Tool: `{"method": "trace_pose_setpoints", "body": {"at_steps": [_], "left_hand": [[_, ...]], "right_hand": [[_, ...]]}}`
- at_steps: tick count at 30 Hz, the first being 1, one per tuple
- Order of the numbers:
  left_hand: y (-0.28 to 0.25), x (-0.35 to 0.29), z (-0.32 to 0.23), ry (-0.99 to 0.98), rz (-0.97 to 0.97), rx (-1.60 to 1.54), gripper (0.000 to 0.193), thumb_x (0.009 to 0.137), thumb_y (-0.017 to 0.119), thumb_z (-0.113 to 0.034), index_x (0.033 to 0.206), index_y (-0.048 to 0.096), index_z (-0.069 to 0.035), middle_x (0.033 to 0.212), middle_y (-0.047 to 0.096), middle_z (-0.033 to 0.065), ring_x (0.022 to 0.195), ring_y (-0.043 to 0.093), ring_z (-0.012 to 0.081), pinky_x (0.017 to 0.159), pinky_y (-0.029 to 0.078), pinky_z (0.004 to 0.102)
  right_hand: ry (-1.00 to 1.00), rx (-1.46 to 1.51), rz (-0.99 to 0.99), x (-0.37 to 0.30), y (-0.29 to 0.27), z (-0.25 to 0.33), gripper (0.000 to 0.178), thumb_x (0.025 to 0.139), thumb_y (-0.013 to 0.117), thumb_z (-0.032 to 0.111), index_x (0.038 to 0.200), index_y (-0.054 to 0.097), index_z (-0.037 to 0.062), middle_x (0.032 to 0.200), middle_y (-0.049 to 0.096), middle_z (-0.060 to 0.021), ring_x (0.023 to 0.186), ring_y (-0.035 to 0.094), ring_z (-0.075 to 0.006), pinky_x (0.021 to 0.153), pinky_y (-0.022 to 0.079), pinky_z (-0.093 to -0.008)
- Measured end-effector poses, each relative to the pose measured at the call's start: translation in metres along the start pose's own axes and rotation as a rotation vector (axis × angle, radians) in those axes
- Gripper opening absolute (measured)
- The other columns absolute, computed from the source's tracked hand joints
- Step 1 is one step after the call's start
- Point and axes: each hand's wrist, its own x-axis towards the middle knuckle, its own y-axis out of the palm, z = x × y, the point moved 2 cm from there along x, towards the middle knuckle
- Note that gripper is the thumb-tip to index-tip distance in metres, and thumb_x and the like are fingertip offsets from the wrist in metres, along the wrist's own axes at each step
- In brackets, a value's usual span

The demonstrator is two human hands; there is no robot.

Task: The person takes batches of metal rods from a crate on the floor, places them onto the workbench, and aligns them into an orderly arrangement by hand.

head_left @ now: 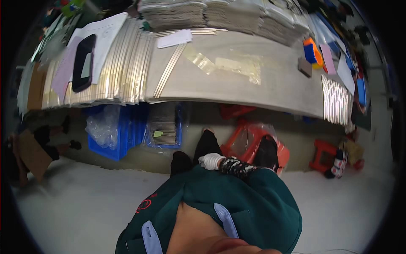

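Observation:
My right hand (211,161) wears a white glove and a black-and-white patterned sleeve cover. It rests against the front of my dark green apron (237,199), fingers curled, with nothing visible in it. It is well below and in front of the grey worktable (237,84). My left hand is not in view. Rows of thin metallic strips (122,63) lie fanned on the table's left part, and two loose strips (169,70) lie near the middle. My black shoes (207,142) stand on the floor by the table's front edge.
A black phone (83,62) lies on white sheets at the left. A white card (174,38), an orange-and-blue object (313,53) and stacks of grey sheets (220,15) are farther back. Blue crates (127,131) and red stools (245,139) sit under the table.

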Motion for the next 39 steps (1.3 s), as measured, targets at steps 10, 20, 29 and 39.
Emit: {"method": "trace_pose_setpoints", "body": {"at_steps": [10, 20, 29, 39], "left_hand": [[0.046, -0.062, 0.034, -0.088, 0.236, -0.004, 0.044, 0.073, 0.052, -0.036, 0.108, 0.054, -0.010, 0.101, 0.058, 0.0155, 0.100, 0.053, 0.0314, 0.083, 0.041, 0.0390], [0.047, -0.043, -0.007, -0.051, -0.469, -0.382, 0.043, 0.073, 0.051, -0.036, 0.108, 0.055, -0.010, 0.101, 0.058, 0.0155, 0.100, 0.053, 0.0313, 0.083, 0.041, 0.0389], [0.059, -0.037, -0.006, 0.059, -0.740, -0.538, 0.043, 0.073, 0.051, -0.036, 0.107, 0.055, -0.010, 0.101, 0.058, 0.0156, 0.100, 0.053, 0.0312, 0.082, 0.041, 0.0387], [0.102, -0.023, 0.006, 0.150, -0.780, -0.633, 0.042, 0.073, 0.050, -0.035, 0.107, 0.056, -0.009, 0.100, 0.058, 0.0157, 0.099, 0.053, 0.0311, 0.082, 0.041, 0.0385]], "right_hand": [[0.173, 0.174, 0.312, -0.006, -0.002, -0.043, 0.051, 0.074, 0.048, 0.045, 0.093, 0.061, 0.0003, 0.097, 0.059, -0.0199, 0.093, 0.055, -0.0348, 0.079, 0.042, -0.0388], [0.117, -0.027, 0.278, -0.031, 0.011, -0.006, 0.042, 0.077, 0.045, 0.042, 0.098, 0.061, 0.0086, 0.104, 0.056, -0.0166, 0.098, 0.053, -0.0325, 0.083, 0.041, -0.0348], [0.108, -0.321, 0.500, 0.007, 0.037, -0.006, 0.042, 0.070, 0.055, 0.038, 0.102, 0.059, 0.0100, 0.108, 0.054, -0.0174, 0.100, 0.052, -0.0314, 0.083, 0.042, -0.0362], [0.084, -0.417, 0.532, 0.016, 0.063, -0.004, 0.038, 0.073, 0.054, 0.035, 0.099, 0.058, 0.0081, 0.099, 0.058, -0.0181, 0.093, 0.055, -0.0328, 0.079, 0.043, -0.0396]]}}
